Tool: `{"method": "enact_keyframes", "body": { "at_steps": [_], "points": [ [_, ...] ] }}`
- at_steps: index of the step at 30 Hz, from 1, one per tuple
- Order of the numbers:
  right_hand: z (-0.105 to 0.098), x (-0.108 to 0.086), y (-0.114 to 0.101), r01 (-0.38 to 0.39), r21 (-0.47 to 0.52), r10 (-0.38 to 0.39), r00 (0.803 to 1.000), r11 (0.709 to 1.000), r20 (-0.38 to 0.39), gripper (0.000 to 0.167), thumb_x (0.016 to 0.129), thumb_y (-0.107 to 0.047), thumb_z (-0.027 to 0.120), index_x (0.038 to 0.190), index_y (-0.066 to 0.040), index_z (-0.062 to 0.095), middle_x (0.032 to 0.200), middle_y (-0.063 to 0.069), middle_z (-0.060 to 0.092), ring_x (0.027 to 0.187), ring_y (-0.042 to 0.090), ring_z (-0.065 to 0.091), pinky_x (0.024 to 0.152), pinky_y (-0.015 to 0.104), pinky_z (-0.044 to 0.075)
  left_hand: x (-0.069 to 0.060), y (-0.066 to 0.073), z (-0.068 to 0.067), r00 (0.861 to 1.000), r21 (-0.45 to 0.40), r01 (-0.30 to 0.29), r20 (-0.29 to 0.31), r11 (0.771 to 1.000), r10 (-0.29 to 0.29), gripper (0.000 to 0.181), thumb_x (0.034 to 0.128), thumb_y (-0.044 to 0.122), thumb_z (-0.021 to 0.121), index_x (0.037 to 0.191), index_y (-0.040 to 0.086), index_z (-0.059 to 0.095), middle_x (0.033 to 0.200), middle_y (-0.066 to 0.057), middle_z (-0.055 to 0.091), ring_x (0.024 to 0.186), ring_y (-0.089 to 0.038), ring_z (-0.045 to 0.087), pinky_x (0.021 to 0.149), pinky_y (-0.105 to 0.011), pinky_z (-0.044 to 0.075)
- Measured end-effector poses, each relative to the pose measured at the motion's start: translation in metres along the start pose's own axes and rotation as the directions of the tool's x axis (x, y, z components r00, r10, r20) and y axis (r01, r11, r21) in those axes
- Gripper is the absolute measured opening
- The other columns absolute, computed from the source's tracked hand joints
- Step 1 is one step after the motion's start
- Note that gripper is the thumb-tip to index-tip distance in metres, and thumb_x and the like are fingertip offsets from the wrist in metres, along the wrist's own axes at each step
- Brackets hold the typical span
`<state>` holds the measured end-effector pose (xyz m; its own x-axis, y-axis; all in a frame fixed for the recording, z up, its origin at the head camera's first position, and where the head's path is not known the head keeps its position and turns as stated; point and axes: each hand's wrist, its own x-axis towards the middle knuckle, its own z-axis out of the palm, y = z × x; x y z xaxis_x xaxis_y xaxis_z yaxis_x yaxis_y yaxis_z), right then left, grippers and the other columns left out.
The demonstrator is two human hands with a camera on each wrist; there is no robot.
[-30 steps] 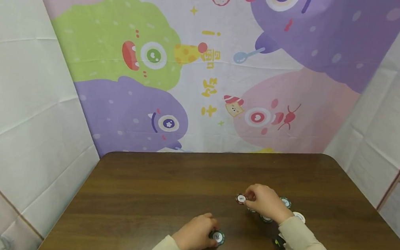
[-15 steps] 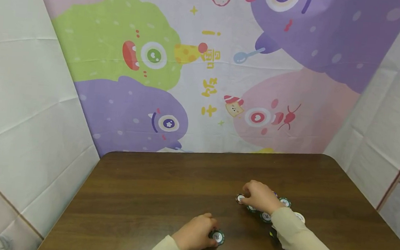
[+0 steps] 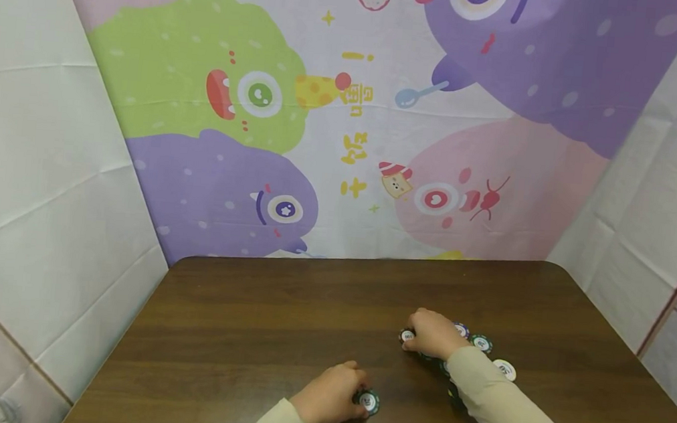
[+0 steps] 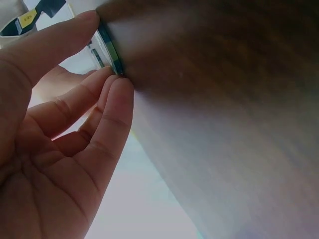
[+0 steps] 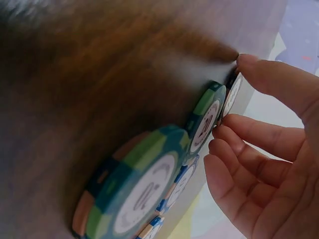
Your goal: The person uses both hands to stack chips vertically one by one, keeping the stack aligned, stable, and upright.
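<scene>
My left hand (image 3: 331,393) pinches a green poker chip (image 3: 368,402) marked 20 at the near middle of the brown table. In the left wrist view, thumb and fingertips grip that green chip (image 4: 108,50) by its edge. Farther off to the right, my right hand (image 3: 435,334) holds a dark-edged poker chip (image 3: 407,336) with a white centre, at the left end of a cluster. The right wrist view has this dark chip (image 5: 232,93) between thumb and forefinger, right beside a green 20 chip (image 5: 204,125). My right hand and sleeve partly cover the cluster.
Around the right forearm lie a blue-edged chip (image 3: 461,330), a green chip (image 3: 481,343) and a white chip (image 3: 504,370). A larger-looking green chip (image 5: 144,191) fills the right wrist view's foreground. The wooden table (image 3: 257,312) meets a cartoon-printed cloth (image 3: 349,226) behind.
My right hand has shifted slightly left around the dark chip, and the forearm has swung left, uncovering the blue-edged chip. The left hand and its green chip have stayed put.
</scene>
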<state>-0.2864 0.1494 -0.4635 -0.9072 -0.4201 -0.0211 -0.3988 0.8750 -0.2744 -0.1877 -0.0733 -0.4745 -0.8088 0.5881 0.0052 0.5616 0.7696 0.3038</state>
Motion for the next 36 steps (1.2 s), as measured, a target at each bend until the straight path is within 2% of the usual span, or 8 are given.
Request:
{"method": "enact_keyframes", "body": {
  "at_steps": [7, 14, 23, 36],
  "points": [
    [0.003, 0.002, 0.0, -0.014, -0.004, 0.014, 1.0, 1.0, 0.008, 0.017, 0.077, -0.02, 0.079, 0.072, -0.011, 0.065, 0.078, 0.0, 0.057, 0.068, 0.017, 0.046, 0.063, 0.036, 0.04, -0.001, 0.0, 0.001, 1.0, -0.008, 0.003, 0.003, 1.0, -0.003, 0.031, 0.0725, 0.024, 0.085, 0.099, 0.013, 0.072, 0.09, 0.007, 0.066, 0.081, -0.001, 0.055, 0.07, -0.017, 0.048],
    [0.004, 0.001, 0.0, -0.022, 0.01, 0.022, 1.0, 1.0, 0.012, 0.023, 0.076, -0.019, 0.076, 0.064, -0.013, 0.057, 0.072, 0.001, 0.052, 0.063, 0.017, 0.045, 0.058, 0.033, 0.036, -0.001, -0.001, 0.001, 1.0, -0.021, 0.0, -0.013, 1.0, 0.0, 0.031, 0.0713, 0.024, 0.085, 0.097, 0.013, 0.072, 0.089, 0.007, 0.065, 0.08, -0.001, 0.054, 0.07, -0.017, 0.047],
    [0.004, -0.001, -0.001, -0.011, 0.04, 0.011, 1.0, 0.999, 0.008, 0.027, 0.075, -0.019, 0.076, 0.063, -0.013, 0.052, 0.065, -0.002, 0.043, 0.061, 0.015, 0.037, 0.056, 0.031, 0.029, -0.001, -0.001, 0.001, 0.999, -0.011, -0.023, -0.035, 1.0, 0.023, 0.031, 0.0698, 0.023, 0.086, 0.095, 0.012, 0.073, 0.087, 0.007, 0.067, 0.079, -0.001, 0.054, 0.07, -0.016, 0.047],
    [0.002, -0.014, -0.012, 0.066, 0.064, -0.064, 0.998, 0.996, -0.026, 0.019, 0.074, -0.022, 0.078, 0.078, -0.01, 0.064, 0.074, -0.002, 0.055, 0.066, 0.015, 0.045, 0.061, 0.033, 0.04, -0.002, -0.001, 0.001, 1.0, -0.024, -0.005, -0.026, 1.0, 0.005, 0.03, 0.0709, 0.023, 0.086, 0.095, 0.013, 0.072, 0.087, 0.007, 0.064, 0.077, 0.001, 0.051, 0.067, -0.015, 0.045]
  ]
}}
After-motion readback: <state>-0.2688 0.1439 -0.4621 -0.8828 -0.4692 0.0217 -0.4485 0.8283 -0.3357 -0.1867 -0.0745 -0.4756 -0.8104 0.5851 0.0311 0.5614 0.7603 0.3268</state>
